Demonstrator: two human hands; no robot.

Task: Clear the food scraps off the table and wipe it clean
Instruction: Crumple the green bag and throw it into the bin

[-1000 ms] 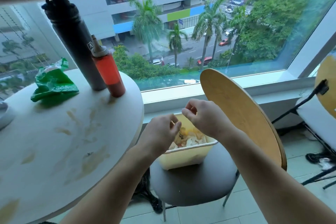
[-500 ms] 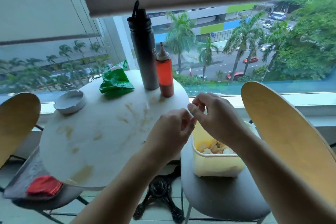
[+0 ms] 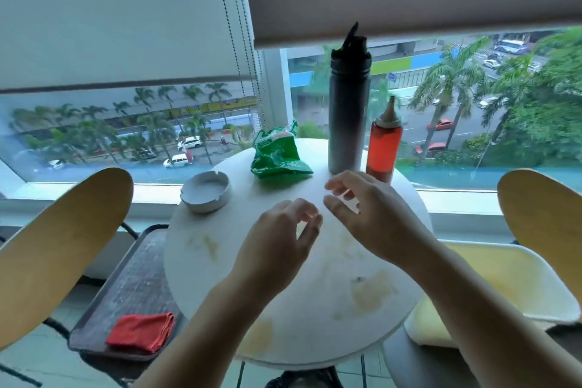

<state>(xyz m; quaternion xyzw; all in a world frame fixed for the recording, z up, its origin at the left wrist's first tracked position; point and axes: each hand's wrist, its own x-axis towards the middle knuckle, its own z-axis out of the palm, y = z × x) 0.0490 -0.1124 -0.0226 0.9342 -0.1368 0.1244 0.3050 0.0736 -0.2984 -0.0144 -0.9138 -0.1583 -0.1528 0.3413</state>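
With both hands [image 3: 330, 224] loose and holding nothing, fetch red cloth [image 3: 141, 331] from tray [image 3: 132, 277]; wipe table [image 3: 406, 214] stains [image 3: 368, 293] inward.

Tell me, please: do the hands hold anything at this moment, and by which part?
Nothing is held. The left hand and the right hand hover over the table, fingers loosely curled and empty.

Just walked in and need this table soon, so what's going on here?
A person is partway through cleaning the round white table. Both hands, left hand and right hand, hover over it holding nothing. Yellowish smears remain unwiped. A folded red cloth lies untouched on a tray on the left.
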